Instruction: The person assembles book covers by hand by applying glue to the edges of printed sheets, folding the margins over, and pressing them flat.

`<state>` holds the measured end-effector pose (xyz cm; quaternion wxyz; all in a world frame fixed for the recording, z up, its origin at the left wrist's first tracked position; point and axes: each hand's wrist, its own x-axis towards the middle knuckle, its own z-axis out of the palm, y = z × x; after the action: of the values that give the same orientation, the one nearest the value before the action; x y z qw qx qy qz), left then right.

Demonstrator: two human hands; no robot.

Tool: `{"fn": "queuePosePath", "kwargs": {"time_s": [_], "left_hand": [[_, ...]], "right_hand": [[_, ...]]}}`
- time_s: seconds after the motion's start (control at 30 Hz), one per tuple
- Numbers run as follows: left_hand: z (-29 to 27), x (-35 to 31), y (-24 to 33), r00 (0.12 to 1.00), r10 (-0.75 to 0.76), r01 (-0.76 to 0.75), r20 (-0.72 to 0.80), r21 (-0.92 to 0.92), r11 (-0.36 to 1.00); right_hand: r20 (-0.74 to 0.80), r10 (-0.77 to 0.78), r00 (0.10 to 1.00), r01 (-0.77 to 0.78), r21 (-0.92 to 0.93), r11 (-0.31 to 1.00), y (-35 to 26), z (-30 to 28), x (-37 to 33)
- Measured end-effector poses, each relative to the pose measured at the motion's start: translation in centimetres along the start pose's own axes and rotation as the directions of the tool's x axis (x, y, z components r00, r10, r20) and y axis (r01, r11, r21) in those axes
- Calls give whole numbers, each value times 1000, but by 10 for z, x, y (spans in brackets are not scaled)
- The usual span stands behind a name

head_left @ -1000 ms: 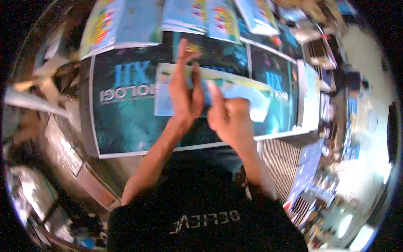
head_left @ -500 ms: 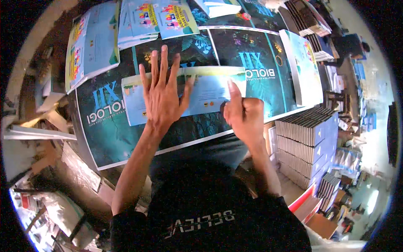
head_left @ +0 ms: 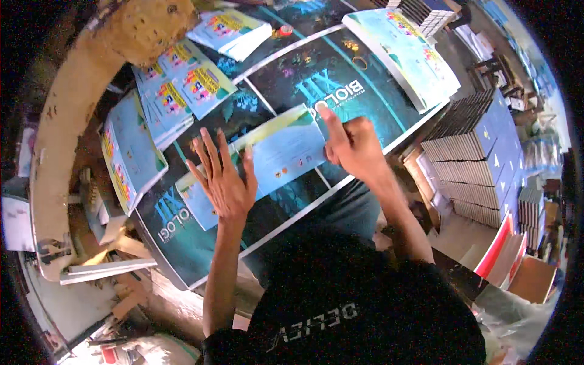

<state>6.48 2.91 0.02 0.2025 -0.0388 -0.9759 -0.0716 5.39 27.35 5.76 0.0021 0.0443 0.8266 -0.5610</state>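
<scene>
A long folded blue printed sheet [head_left: 289, 149] with a green band along its far edge lies on the dark printed table covering. Pressed flat on its left part is my left hand [head_left: 230, 188], fingers spread. My right hand [head_left: 360, 149] is at the sheet's right end, its fingers curled and its thumb stretched out past the corner. Whatever those curled fingers may hold is hidden.
Stacks of blue printed sheets lie at the left [head_left: 134, 152], far left [head_left: 185, 85] and far right [head_left: 407, 58] of the table. A small red round object [head_left: 285, 30] and a rubber band [head_left: 360, 62] lie farther back. Tall book stacks [head_left: 474, 158] stand to the right.
The whole view has turned, so the table now slants up to the right. Along the sheet, my right hand has slid rightward to its end. My left hand stays flat on it.
</scene>
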Motion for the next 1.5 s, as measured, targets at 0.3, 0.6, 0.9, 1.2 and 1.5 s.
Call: {"fn": "queuePosePath", "kwargs": {"time_s": [0.3, 0.6, 0.9, 1.2, 1.5], "left_hand": [[-41, -4, -1, 986, 129, -130, -103, 6, 992], [-100, -7, 5, 871, 219, -129, 440, -226, 966], [-162, -8, -37, 883, -139, 457, 447, -756, 469], [-48, -37, -51, 900, -347, 436, 264, -581, 687], [-23, -87, -89, 667, -353, 712, 656, -700, 46]], "right_hand": [[-217, 200, 956, -141, 257, 956, 8, -55, 56], [-580, -399, 711, 356, -192, 914, 17, -52, 67], [-260, -361, 895, 431, 307, 848, -22, -14, -44], [286, -158, 945, 107, 188, 976, 33, 47, -41], [81, -195, 977, 202, -76, 976, 46, 52, -35]]}}
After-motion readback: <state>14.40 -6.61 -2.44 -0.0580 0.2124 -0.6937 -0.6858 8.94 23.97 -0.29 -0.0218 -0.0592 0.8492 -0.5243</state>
